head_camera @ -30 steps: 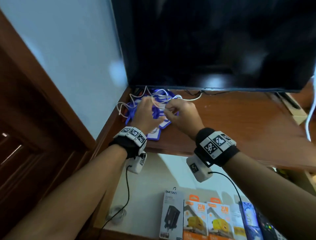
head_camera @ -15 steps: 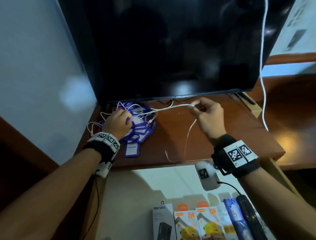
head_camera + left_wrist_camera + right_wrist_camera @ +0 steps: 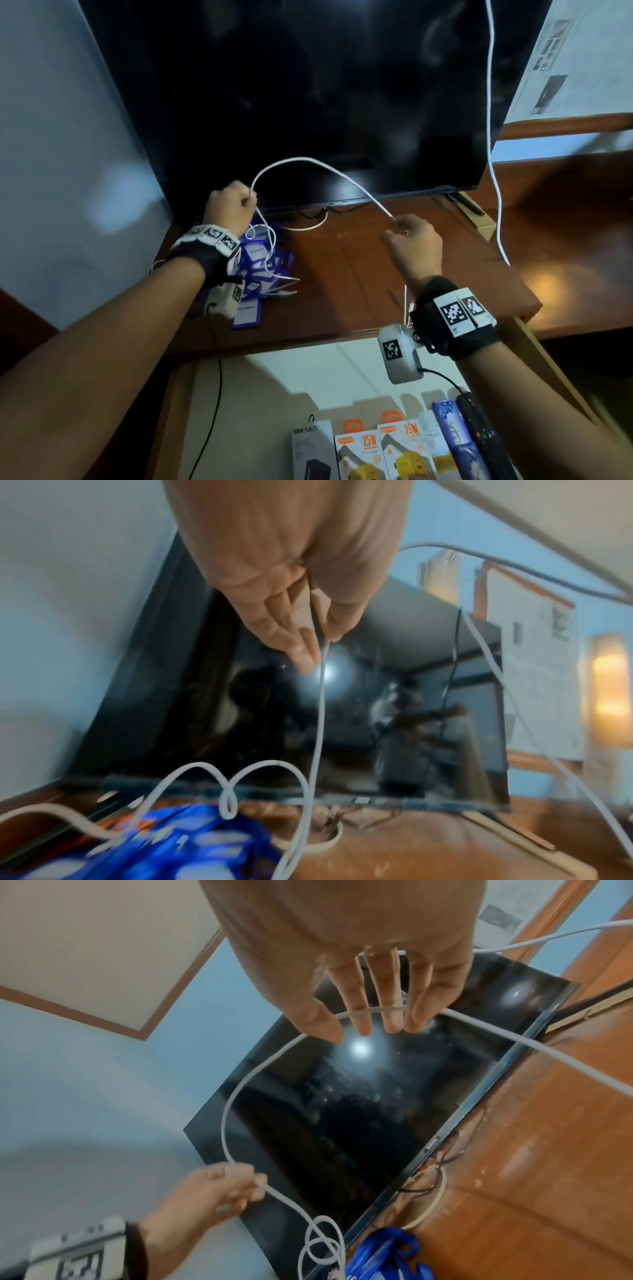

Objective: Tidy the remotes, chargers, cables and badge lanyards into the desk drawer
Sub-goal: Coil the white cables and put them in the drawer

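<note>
Raised off the lanyards point(image 3: 263, 270) since a moment ago, the left hand point(image 3: 227, 209) pinches a white cable point(image 3: 308, 161). It arcs to the right hand point(image 3: 411, 240), which grips it above the desk point(image 3: 342, 274).

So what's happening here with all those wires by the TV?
A person is untangling a white cable from a pile of blue badge lanyards on the wooden desk in front of the TV. The left hand grips one part of the cable above the pile, while the right hand pinches it further along, so it arches between them. Below, the open drawer holds charger boxes and a black remote.
</note>
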A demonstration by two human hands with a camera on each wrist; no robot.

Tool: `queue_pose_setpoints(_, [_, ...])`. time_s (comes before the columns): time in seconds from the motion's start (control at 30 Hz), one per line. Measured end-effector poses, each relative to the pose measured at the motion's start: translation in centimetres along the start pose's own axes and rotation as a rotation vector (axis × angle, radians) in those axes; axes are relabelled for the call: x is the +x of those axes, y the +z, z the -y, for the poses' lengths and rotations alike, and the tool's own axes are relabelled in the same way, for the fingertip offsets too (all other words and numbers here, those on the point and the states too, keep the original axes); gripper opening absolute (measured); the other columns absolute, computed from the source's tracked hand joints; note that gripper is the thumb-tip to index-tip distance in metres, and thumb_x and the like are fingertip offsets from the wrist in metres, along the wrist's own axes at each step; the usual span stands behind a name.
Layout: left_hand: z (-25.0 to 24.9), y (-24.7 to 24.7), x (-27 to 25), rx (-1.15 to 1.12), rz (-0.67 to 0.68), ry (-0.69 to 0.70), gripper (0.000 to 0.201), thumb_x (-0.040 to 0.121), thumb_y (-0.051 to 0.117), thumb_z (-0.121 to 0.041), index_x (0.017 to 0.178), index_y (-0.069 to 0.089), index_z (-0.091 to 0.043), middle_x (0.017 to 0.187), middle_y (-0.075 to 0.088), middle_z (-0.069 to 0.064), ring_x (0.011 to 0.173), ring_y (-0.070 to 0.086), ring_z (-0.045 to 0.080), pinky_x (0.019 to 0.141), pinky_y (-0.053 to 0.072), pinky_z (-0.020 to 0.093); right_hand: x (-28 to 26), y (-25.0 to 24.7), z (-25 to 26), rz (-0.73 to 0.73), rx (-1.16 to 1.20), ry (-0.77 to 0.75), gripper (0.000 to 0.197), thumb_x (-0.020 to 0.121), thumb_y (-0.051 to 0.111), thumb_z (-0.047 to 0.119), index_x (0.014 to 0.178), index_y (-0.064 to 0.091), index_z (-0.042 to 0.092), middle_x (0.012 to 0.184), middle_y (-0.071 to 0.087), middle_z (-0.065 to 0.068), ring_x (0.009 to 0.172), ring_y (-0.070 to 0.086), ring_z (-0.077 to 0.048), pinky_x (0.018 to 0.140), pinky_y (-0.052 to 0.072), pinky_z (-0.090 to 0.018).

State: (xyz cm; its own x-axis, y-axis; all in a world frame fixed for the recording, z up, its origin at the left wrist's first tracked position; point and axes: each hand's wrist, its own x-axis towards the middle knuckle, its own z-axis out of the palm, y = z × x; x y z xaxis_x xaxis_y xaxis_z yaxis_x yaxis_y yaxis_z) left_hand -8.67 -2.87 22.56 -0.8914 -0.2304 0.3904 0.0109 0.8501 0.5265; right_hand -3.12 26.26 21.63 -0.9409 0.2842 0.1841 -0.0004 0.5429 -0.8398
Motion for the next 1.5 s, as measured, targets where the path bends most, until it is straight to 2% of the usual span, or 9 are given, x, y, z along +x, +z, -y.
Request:
queue_pose_setpoints(0.17, [-5.4,-1.8,0.2,-0.154,-0.061,0.249,0.016,0.089,0.063,-0.026,0.09,0.065,-0.01,0.092,0.073,0.005,0.088,0.068,0.02,0.08,0.055,0.034,-0.6,0.2,4.0,0.006,-0.064,-0.107,0.062,0.081,0.066,0.034,0.137,0.045,0.015,0.136,0.048,-0.007,0.125,0.039,-0.032,0.1,0.034,-0.04])
queue_pose_setpoints(0.37, [-7.3,-1.7,-2.4,0.165,0.104,0.424,0.012,0.091,0.057,-0.033,0.089,0.056,-0.021,0.082,0.066,0.004,0.08,0.063,0.028,0.069,0.053,0.041,-1.3,-0.2,7.1,-0.175,-0.125,-0.251,0.1,0.074,0.068,0.028,0.152,0.006,0.025,0.158,0.013,0.003,0.138,0.016,-0.031,0.102,0.022,-0.051])
queue_pose_setpoints(0.47, [-6.8,-0.8,-3.7,0.218,0.251,0.426,0.002,0.091,0.055,-0.029,0.092,0.054,-0.028,0.084,0.066,0.001,0.081,0.062,0.024,0.07,0.053,0.04,-1.9,0.2,6.7,-0.18,-0.296,-0.499,0.093,0.069,0.066,0.023,0.149,0.02,0.035,0.161,0.006,0.0,0.142,0.01,-0.035,0.1,0.025,-0.053])
queue_pose_setpoints(0.57, [-6.7,-0.2,-4.7,0.258,0.293,0.484,0.003,0.092,0.053,-0.024,0.091,0.052,-0.027,0.084,0.066,0.0,0.08,0.062,0.023,0.069,0.052,0.04,-1.7,1.5,5.4,-0.014,-0.488,-0.689,0.054,0.072,0.063,0.021,0.125,0.058,0.03,0.153,0.031,-0.002,0.142,0.016,-0.033,0.101,0.023,-0.054])
queue_pose_setpoints(0.73, [-6.4,-0.5,-4.4,0.303,0.182,0.546,0.005,0.092,0.053,-0.024,0.091,0.058,-0.025,0.089,0.064,-0.007,0.087,0.059,0.017,0.071,0.051,0.037,-0.7,2.5,4.4,0.235,-0.436,-0.576,0.014,0.091,0.055,0.024,0.094,0.064,0.014,0.09,0.067,-0.007,0.101,0.056,-0.029,0.089,0.034,-0.039])
queue_pose_setpoints(0.87, [-5.2,0.2,-4.0,0.32,0.194,0.496,0.009,0.087,0.053,-0.016,0.089,0.061,-0.019,0.083,0.062,0.0,0.086,0.055,0.02,0.07,0.046,0.035,0.0,2.1,4.3,0.28,-0.16,-0.464,0.009,0.091,0.057,0.016,0.085,0.056,0.01,0.085,0.067,-0.018,0.084,0.061,-0.036,0.065,0.033,-0.029])
queue_pose_setpoints(1.1, [1.3,2.1,-6.9,0.171,0.405,0.235,0.018,0.092,0.052,-0.035,0.086,0.064,-0.023,0.078,0.06,-0.005,0.084,0.057,0.019,0.077,0.041,0.033,0.5,-2.2,1.2,0.01,-0.113,-0.301,0.015,0.086,0.061,0.02,0.074,0.052,0.015,0.071,0.059,-0.005,0.079,0.059,-0.033,0.067,0.039,-0.033])
queue_pose_setpoints(1.33, [1.8,1.2,-10.6,-0.179,0.469,0.155,0.026,0.094,0.056,-0.016,0.071,0.063,-0.025,0.064,0.062,-0.001,0.063,0.058,0.006,0.064,0.042,0.015,-0.9,-3.4,-5.8,0.172,-0.157,-0.186,0.02,0.082,0.069,0.019,0.071,0.054,0.011,0.069,0.06,-0.004,0.072,0.057,-0.028,0.064,0.047,-0.035])
queue_pose_setpoints(1.5, [-0.9,1.2,-13.6,-0.21,0.469,0.223,0.023,0.093,0.058,-0.026,0.071,0.064,-0.03,0.056,0.058,-0.009,0.056,0.054,0.003,0.057,0.04,0.018,-3.6,-2.0,-7.6,0.274,-0.413,-0.231,0.042,0.077,0.069,0.034,0.115,0.055,0.021,0.115,0.054,0.002,0.113,0.041,-0.024,0.089,0.032,-0.041])
